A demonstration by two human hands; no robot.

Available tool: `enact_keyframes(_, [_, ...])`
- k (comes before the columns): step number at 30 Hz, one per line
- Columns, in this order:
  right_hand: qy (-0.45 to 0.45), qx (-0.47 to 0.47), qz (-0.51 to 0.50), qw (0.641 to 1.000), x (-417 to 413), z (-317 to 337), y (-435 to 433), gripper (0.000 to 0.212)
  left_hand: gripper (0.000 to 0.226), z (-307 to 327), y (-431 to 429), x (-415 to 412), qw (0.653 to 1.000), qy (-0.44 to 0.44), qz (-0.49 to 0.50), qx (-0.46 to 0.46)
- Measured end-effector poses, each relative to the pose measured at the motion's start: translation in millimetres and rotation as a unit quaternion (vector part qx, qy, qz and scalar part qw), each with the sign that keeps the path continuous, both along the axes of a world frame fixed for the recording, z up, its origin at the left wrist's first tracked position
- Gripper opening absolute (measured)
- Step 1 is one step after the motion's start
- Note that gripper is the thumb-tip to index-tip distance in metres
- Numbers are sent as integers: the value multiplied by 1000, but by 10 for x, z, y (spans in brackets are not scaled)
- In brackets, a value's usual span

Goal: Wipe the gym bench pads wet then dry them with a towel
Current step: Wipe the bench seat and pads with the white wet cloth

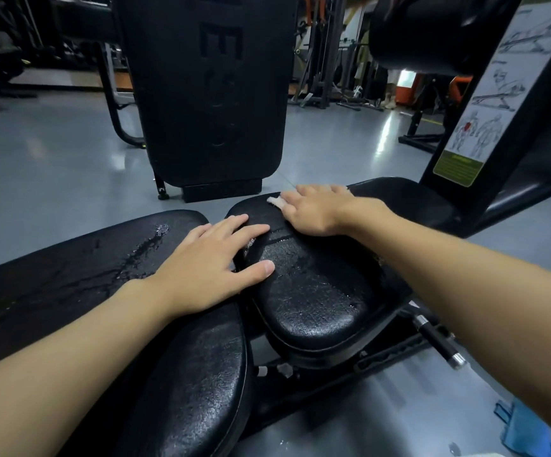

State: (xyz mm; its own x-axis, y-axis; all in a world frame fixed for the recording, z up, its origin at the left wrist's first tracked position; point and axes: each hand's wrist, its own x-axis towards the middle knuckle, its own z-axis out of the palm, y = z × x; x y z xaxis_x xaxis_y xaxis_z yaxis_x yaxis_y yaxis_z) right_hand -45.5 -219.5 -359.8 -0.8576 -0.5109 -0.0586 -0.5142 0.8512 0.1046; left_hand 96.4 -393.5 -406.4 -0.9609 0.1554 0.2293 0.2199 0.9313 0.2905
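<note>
From the head view, the right hand [313, 209] lies flat, fingers straight, pressing a pale cloth [275, 201] onto the far end of the seat pad [317, 298]; only a corner of the cloth shows past the fingertips. The left hand [208, 268] is also open, fingers spread, resting across the gap between the long pad [53, 278] and the seat pad, thumb on the seat pad, holding nothing. Water [148, 245] streaks the long pad and beads on the seat pad, so this looks like the wet wipe, with drying not yet begun. A third pad [201, 374] sits nearer the camera, below the left forearm. The next move probably calls for drawing the cloth back along the seat pad with even pressure, then over the long pad's streak. A blue thing [524, 430] lies on the floor [53, 153] at lower right; whether it is the towel cannot be told.
</note>
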Motion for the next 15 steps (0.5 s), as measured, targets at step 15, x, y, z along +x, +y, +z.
enact_keyframes(15, [26, -18, 74, 997, 1709, -100, 1023, 72, 64, 110, -14, 139, 999, -9, 19, 33])
